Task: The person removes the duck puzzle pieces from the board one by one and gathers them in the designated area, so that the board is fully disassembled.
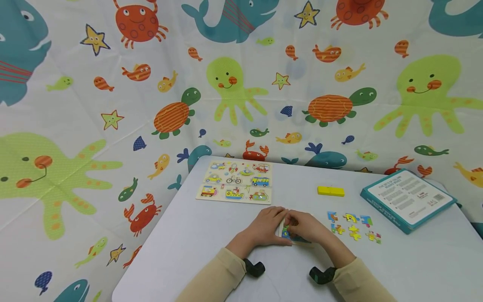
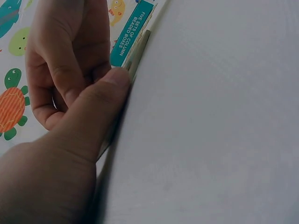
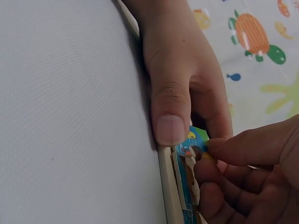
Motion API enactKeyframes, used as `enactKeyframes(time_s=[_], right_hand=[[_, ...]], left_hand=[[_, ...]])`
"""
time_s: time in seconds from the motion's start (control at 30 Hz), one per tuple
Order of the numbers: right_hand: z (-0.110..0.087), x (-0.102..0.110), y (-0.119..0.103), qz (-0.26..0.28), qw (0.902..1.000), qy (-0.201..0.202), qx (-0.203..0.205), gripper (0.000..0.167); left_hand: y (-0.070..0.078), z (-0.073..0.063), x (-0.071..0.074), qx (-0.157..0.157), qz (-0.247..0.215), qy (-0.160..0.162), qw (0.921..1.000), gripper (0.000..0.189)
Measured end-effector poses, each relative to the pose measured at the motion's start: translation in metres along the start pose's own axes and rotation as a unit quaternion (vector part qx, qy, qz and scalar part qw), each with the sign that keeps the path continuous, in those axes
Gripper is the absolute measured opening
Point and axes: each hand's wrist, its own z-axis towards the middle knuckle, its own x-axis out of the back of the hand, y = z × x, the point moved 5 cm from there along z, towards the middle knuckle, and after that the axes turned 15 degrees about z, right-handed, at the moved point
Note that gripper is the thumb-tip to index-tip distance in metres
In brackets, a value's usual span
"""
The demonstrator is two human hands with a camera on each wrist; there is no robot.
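On the white table a small wooden jigsaw tray (image 3: 166, 179) lies mostly hidden beneath both hands. My left hand (image 1: 266, 228) holds it at the left side, thumb along the near edge and fingers toward the far side. Blue and green picture parts show inside the tray. Over the tray, my right hand (image 1: 307, 226) pinches a small jigsaw piece (image 3: 204, 147) between thumb and forefinger, its other fingers curled. Most of that piece is covered by the fingertips. Several loose jigsaw pieces (image 1: 354, 235) lie spread to the right of my right hand.
A wooden picture board (image 1: 237, 181) with vehicles lies at the back left. Behind the loose pieces is a yellow block (image 1: 331, 191). A teal-and-white box (image 1: 409, 199) sits at the right. A sea-animal patterned curtain (image 1: 241, 92) hangs behind the table.
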Motion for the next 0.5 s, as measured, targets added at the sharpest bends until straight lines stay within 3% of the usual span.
enactKeyframes(time_s=[0.5], right_hand=[[-0.007, 0.023, -0.004, -0.025, 0.9995, 0.009, 0.016, 0.009]], left_hand=[[-0.001, 0.001, -0.003, 0.008, 0.001, -0.003, 1.0000, 0.104]])
